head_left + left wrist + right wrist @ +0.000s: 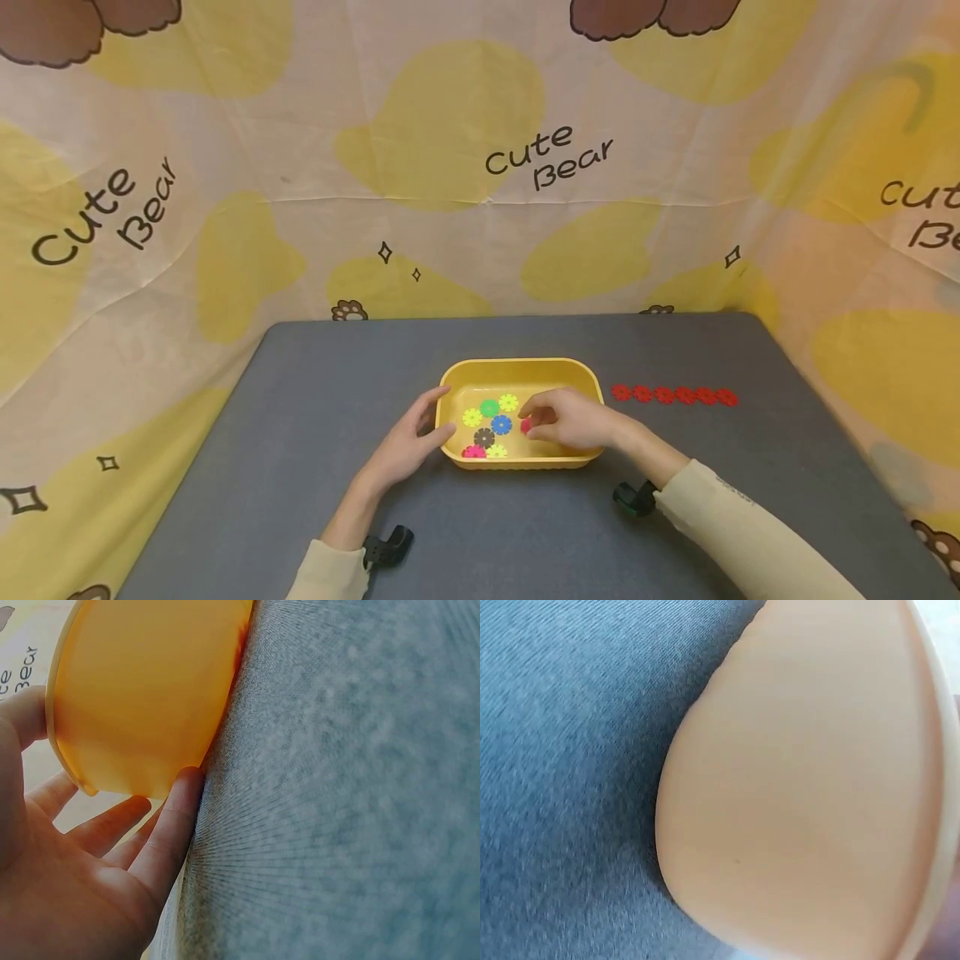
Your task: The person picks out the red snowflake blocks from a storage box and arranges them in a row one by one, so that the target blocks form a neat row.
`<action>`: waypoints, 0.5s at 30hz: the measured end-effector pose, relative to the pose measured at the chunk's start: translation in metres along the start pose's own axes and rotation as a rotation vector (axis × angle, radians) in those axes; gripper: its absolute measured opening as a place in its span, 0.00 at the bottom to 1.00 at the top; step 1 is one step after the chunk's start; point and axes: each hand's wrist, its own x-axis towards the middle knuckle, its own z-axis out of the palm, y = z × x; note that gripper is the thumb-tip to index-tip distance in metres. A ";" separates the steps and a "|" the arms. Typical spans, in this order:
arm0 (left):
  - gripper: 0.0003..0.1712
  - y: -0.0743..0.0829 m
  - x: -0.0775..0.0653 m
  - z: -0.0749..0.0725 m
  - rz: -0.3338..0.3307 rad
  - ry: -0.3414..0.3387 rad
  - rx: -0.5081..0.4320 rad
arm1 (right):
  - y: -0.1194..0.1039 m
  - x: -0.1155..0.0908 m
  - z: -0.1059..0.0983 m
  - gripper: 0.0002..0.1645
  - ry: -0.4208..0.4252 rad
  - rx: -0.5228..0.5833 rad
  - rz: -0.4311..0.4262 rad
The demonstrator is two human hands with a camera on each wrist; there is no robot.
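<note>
A yellow plastic tray (521,463) stands on the table with several notched, flower-shaped plastic discs in it. My left hand (411,442) is at its left end, thumb and fingers spread along the rim. In the left wrist view, the straight fingertips (187,780) lie against the outer wall. My right hand (573,419) reaches over the tray's right part, thumb and index finger around a red disc (527,426). To the left of that hand lie a blue disc (501,425), a green one (489,407), a dark one (483,437), a pink one (474,452) and yellow ones (508,402).
A row of several red discs (663,396) runs along the grey table (360,358) to the right of the tray. Patterned cloth (450,125) hangs behind the table and at both sides. The tray's outer wall (802,780) fills most of the right wrist view.
</note>
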 end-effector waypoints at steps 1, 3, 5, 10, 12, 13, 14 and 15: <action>0.37 0.000 0.000 0.000 -0.001 0.000 -0.002 | 0.000 0.001 0.001 0.15 0.001 0.008 -0.002; 0.37 0.000 0.000 0.001 -0.003 0.002 -0.003 | 0.000 0.004 0.004 0.15 0.006 0.022 -0.004; 0.37 0.000 0.001 0.001 -0.005 0.004 -0.003 | 0.001 0.005 0.005 0.15 0.013 0.041 0.000; 0.37 -0.001 0.001 0.001 -0.005 0.003 0.000 | 0.004 0.006 0.004 0.15 0.037 0.083 0.015; 0.37 -0.001 0.000 0.001 -0.004 0.002 0.000 | 0.006 0.007 0.002 0.15 0.050 0.078 0.031; 0.37 -0.001 0.000 0.000 -0.003 0.003 -0.001 | 0.006 0.007 0.001 0.15 0.057 0.071 0.043; 0.37 0.000 0.000 0.000 -0.003 0.003 -0.001 | 0.007 0.007 0.000 0.15 0.064 0.063 0.056; 0.37 0.000 0.000 0.000 -0.003 0.003 0.000 | 0.007 0.007 -0.001 0.15 0.073 0.047 0.068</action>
